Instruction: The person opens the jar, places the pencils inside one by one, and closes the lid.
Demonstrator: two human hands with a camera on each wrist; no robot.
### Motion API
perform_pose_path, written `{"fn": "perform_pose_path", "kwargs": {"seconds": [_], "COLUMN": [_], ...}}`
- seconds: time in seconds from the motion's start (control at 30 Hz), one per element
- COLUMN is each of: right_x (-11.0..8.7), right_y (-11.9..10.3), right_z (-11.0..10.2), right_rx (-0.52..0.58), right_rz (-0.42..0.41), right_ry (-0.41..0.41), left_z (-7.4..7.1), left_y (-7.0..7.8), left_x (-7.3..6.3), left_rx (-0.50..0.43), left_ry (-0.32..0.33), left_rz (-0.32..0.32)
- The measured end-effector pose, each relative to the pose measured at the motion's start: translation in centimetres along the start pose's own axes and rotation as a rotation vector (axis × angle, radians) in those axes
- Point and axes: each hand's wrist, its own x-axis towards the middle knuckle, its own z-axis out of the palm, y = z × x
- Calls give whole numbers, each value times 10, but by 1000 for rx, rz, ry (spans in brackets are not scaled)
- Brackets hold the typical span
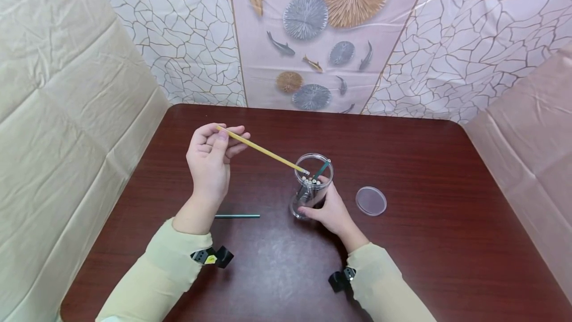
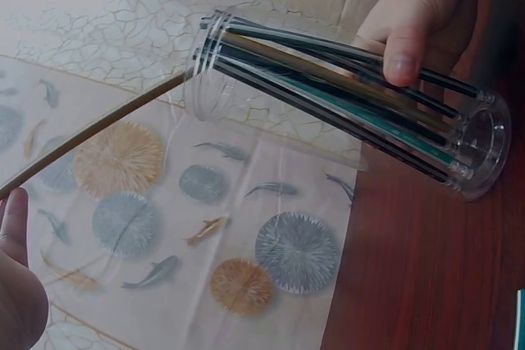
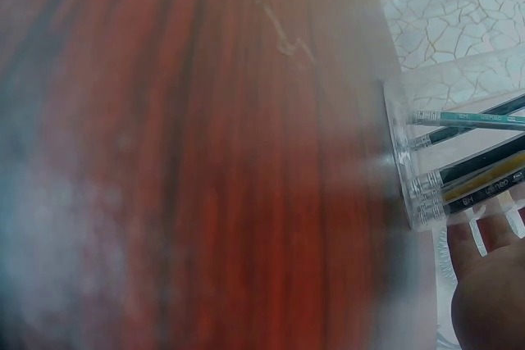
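Yellow pencil (image 1: pixel 261 149), head view: slanting down through the air, lower end over the rim of the clear jar (image 1: pixel 314 156).
Snag at the rim: from where I stand, that end could catch the rim or the crowded pencils (image 1: pixel 310 181) inside, since it's held far back, where a small wobble swings the tip wide.
Green pencil (image 1: pixel 237 216): lying on the surface (image 1: pixel 438 202) near the left sleeve (image 1: pixel 163 257); a low sweep of that arm might set it rolling.
Left grip (image 1: pixel 210 160): thumb and finger pinching the yellow pencil near its upper end, other fingers loosely spread.
Right grip (image 1: pixel 329 206): curled round the jar, thumb on the near side; if it slackened, I'd expect the loaded jar to tip.
Lid (image 1: pixel 371 201): flat on the surface, right of the right grip and apart from it.
Jar mouth, left wrist view: the yellow pencil's end meets it; whether it's inside, I can't tell. The left grip shows only in part here.
Jar base, right wrist view: dark, yellow and green pencils reach down to it, the right grip's fingers against the wall; how firmly, I can't tell.
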Motion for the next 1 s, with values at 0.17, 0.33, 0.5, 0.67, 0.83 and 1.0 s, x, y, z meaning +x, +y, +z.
{"fn": "perform_pose_path", "kwargs": {"seconds": [0.17, 0.33, 0.5, 0.67, 0.83, 1.0], "right_x": [-3, -3, -3, -3, -3, -3], "right_y": [-27, -28, -27, -27, -26, -26], "right_z": [-3, -3, -3, -3, -3, -3], "right_rx": [10, 24, 32, 40, 36, 34], "right_rz": [22, 29, 23, 15, 17, 12], "right_ry": [-22, -30, -35, -34, -32, -31], "left_z": [3, 6, 8, 8, 9, 10], "left_y": [-3, -6, -9, -12, -13, -14], "left_x": [-7, -14, -17, -20, -22, -23], "left_rx": [109, 173, 183, 188, 204, 301], "left_ry": [-40, -81, -128, -170, -200, -250], "left_rz": [3, -5, 0, 13, 22, 61]}}
